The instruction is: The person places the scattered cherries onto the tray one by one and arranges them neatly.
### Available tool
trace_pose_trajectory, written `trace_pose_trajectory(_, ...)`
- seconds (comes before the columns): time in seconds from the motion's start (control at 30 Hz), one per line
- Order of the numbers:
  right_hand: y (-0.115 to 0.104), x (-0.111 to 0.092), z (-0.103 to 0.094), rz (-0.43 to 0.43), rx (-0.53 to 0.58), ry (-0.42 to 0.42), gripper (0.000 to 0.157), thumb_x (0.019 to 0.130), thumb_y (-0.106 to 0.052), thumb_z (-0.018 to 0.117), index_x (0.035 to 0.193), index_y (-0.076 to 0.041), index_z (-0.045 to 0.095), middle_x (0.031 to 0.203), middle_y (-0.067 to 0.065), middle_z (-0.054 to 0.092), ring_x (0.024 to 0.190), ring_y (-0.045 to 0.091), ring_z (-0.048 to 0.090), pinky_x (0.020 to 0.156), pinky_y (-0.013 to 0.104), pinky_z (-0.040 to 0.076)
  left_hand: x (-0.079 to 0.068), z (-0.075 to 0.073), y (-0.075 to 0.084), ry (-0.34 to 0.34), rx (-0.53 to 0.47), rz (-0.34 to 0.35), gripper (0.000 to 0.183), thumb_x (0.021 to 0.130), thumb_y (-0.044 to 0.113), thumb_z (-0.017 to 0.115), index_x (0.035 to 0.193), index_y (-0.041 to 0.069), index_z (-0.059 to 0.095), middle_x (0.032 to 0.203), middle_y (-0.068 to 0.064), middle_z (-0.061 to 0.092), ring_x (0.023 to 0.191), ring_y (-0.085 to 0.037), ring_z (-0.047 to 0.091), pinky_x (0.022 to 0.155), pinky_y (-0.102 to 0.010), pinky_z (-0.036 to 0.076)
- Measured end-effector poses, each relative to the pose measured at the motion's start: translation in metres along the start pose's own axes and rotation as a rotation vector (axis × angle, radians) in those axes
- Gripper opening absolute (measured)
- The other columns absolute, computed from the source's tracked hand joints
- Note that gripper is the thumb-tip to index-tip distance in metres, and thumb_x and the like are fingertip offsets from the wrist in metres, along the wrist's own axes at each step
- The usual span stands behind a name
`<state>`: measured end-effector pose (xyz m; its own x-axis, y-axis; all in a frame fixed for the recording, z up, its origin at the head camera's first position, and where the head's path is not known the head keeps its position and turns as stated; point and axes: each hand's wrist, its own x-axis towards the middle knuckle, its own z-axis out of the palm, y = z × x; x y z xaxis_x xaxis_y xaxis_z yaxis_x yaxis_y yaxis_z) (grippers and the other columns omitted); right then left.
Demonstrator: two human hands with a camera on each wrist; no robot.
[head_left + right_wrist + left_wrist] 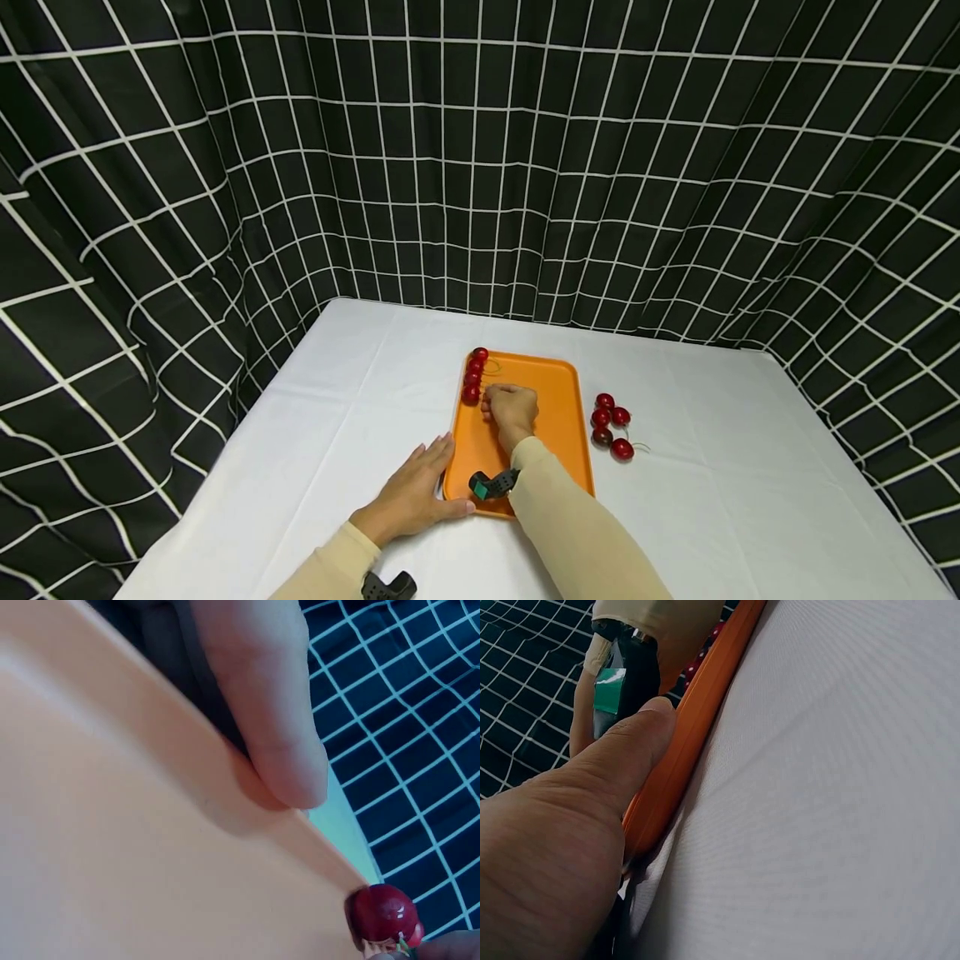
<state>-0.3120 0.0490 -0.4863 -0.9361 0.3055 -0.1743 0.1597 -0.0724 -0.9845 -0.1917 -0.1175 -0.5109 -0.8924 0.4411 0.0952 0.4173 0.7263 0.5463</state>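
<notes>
An orange tray point(551, 383) lies on the white-covered table. Along its left edge runs a row of several dark red cherries point(472, 377). My right hand point(513, 410) reaches over the tray with curled fingers beside the nearest cherry of that row. In the right wrist view, its fingertips point(450, 946) pinch at the green stem of a shiny cherry point(385, 912) by the tray's rim. The left hand point(412, 492) rests at the tray's near left corner, fingers straight along the left rim. Its thumb point(634, 750) lies on the near rim.
To the right of the tray sits a loose group of several cherries point(602, 418), some with thin stems. Black curtains with a white grid point(480, 167) hang behind the table point(712, 467) and on both sides.
</notes>
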Motion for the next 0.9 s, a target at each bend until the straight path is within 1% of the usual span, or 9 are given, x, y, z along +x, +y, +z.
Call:
trace_pose_trajectory(0.1, 0.001, 0.001, -0.004, -0.003, 0.005, -0.022, 0.014, 0.086, -0.002, 0.069, 0.094, 0.009, 0.071, 0.078, 0.019, 0.069, 0.058, 0.024, 0.067, 0.051, 0.032, 0.057, 0.000, 0.001, 0.000, -0.005, -0.008, 0.004, 0.109, 0.078, 0.072, 0.060, 0.150, -0.003, 0.025, 0.156, -0.013, 0.021, 0.143, -0.025, 0.019, 0.116, -0.043, 0.011)
trace_pose_trajectory(0.23, 0.001, 0.000, -0.011, -0.008, -0.008, -0.042, 0.017, 0.087, -0.005, 0.069, 0.095, 0.010, 0.072, 0.081, 0.020, 0.069, 0.059, 0.024, 0.067, 0.052, 0.032, 0.058, 0.000, 0.001, 0.001, -0.012, -0.014, 0.001, 0.109, 0.079, 0.070, 0.061, 0.150, -0.003, 0.025, 0.156, -0.014, 0.021, 0.143, -0.025, 0.019, 0.116, -0.043, 0.010)
trace_pose_trajectory(0.43, -0.004, -0.002, -0.023, -0.033, -0.075, -0.038, 0.016, 0.087, -0.005, 0.067, 0.094, 0.007, 0.072, 0.079, 0.020, 0.068, 0.060, 0.025, 0.066, 0.054, 0.031, 0.058, 0.001, -0.001, 0.001, -0.007, 0.005, -0.005, 0.108, 0.078, 0.070, 0.062, 0.149, -0.003, 0.027, 0.156, -0.014, 0.022, 0.143, -0.025, 0.019, 0.116, -0.043, 0.011)
trace_pose_trajectory(0.57, -0.007, -0.003, -0.029, -0.024, -0.078, -0.052, 0.017, 0.087, -0.006, 0.067, 0.096, 0.008, 0.071, 0.082, 0.020, 0.068, 0.064, 0.026, 0.067, 0.058, 0.032, 0.058, 0.001, -0.003, 0.002, -0.006, 0.005, -0.006, 0.108, 0.078, 0.069, 0.063, 0.149, -0.004, 0.028, 0.156, -0.014, 0.022, 0.143, -0.025, 0.019, 0.116, -0.042, 0.010)
trace_pose_trajectory(0.7, -0.007, -0.005, -0.030, -0.020, -0.055, -0.067, 0.017, 0.087, -0.003, 0.066, 0.096, 0.010, 0.070, 0.084, 0.021, 0.068, 0.065, 0.025, 0.068, 0.060, 0.030, 0.059, 0.002, -0.003, 0.003, -0.003, 0.003, -0.004, 0.106, 0.079, 0.067, 0.064, 0.149, -0.004, 0.028, 0.156, -0.014, 0.023, 0.143, -0.026, 0.019, 0.116, -0.042, 0.010)
trace_pose_trajectory(0.9, -0.005, -0.008, -0.029, -0.033, -0.045, -0.098, 0.016, 0.084, -0.001, 0.065, 0.093, 0.012, 0.070, 0.079, 0.020, 0.068, 0.061, 0.020, 0.066, 0.060, 0.028, 0.058, 0.001, -0.001, 0.004, -0.009, 0.003, -0.022, 0.107, 0.078, 0.067, 0.064, 0.148, -0.005, 0.029, 0.155, -0.014, 0.024, 0.142, -0.026, 0.020, 0.116, -0.042, 0.011)
